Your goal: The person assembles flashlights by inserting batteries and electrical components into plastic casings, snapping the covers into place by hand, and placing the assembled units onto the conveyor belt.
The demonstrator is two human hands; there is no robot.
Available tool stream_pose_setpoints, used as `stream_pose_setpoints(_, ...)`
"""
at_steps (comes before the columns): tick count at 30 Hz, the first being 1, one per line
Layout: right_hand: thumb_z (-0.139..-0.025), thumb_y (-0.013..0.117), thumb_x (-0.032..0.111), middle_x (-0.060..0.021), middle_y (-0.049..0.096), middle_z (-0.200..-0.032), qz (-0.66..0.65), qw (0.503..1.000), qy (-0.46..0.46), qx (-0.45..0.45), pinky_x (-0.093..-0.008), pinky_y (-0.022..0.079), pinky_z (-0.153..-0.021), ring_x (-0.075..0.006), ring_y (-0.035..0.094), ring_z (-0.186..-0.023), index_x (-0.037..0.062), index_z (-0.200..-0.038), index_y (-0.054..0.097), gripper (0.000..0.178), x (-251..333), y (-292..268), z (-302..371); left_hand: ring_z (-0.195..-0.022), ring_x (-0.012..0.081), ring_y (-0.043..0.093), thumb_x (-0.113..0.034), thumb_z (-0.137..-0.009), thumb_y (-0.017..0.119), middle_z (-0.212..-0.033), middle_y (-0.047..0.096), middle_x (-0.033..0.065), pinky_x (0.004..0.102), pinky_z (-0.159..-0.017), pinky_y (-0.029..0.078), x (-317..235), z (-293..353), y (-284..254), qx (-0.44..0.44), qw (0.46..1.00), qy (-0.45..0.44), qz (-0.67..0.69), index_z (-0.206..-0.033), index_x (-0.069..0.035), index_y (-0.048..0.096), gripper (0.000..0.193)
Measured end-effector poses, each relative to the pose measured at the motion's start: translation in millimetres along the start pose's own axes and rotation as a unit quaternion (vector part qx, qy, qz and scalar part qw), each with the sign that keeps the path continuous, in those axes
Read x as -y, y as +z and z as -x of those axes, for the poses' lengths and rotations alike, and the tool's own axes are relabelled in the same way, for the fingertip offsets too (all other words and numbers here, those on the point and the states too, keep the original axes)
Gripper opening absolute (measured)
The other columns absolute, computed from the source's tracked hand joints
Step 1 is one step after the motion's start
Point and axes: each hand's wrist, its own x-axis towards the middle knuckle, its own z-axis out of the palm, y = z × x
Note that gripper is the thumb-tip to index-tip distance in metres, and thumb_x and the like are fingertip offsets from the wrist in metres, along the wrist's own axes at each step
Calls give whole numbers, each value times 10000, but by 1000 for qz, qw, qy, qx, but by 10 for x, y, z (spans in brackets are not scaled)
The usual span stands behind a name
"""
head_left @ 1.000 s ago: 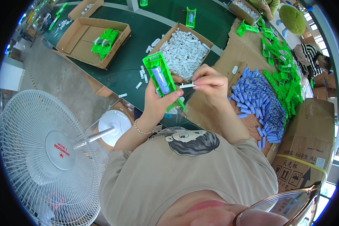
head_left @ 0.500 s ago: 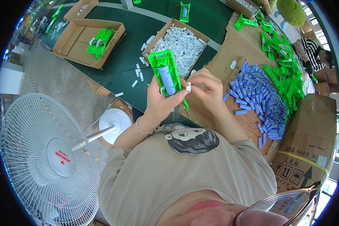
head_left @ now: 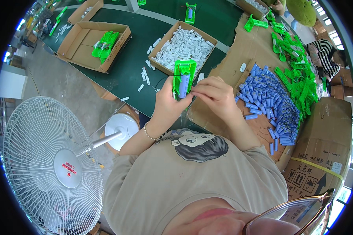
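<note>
My left hand (head_left: 167,97) is closed around a bright green plastic housing (head_left: 178,67), held up over the near edge of the table. Inside the housing lies a blue cylindrical battery (head_left: 184,86). A thin dark wire runs across its upper end and curves out to the left. At the housing's lower right side my right hand (head_left: 215,93) pinches with thumb and forefinger. Whatever those fingertips grip is hidden or too small to name.
Beyond my hands a cardboard box (head_left: 163,64) holds many white parts. Another cardboard box (head_left: 72,39) contains green pieces. Blue batteries (head_left: 268,94) and green housings (head_left: 298,78) are heaped at right. A fan (head_left: 53,164) stands left; a tall carton (head_left: 321,137) stands right.
The housing has tipped and shifted slightly right and down with my left hand. A small white piece that showed between my fingertips is now out of sight.
</note>
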Motion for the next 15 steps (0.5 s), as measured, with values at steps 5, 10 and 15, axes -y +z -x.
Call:
stream_pose_setpoints(5,-736,686,18,-83,619,-771,-39,994,99,-37,-321,463,-632,-233,603,-720,11,-820,630,101,0,63,49,-883,130,618,14,-769,654,-960,640,79,266,-777,499,53,-30,59,9,988,-24,150,-1094,2,512,355)
stream_pose_setpoints(10,-778,649,-19,-94,616,-774,-124,965,211,-93,-267,459,-618,-168,583,-700,-12,-823,615,57,67,150,127,-826,107,613,-31,-761,676,-960,644,75,257,-716,497,153,-35,74,-16,985,-23,171,-1051,0,512,335)
stream_pose_setpoints(15,-764,690,29,-83,611,-745,-52,982,158,-86,-266,450,-604,-147,562,-648,-8,-828,611,108,49,166,131,-815,99,595,-33,-763,675,-908,630,61,251,-723,485,145,-29,31,-13,982,-72,177,-1044,-4,516,324)
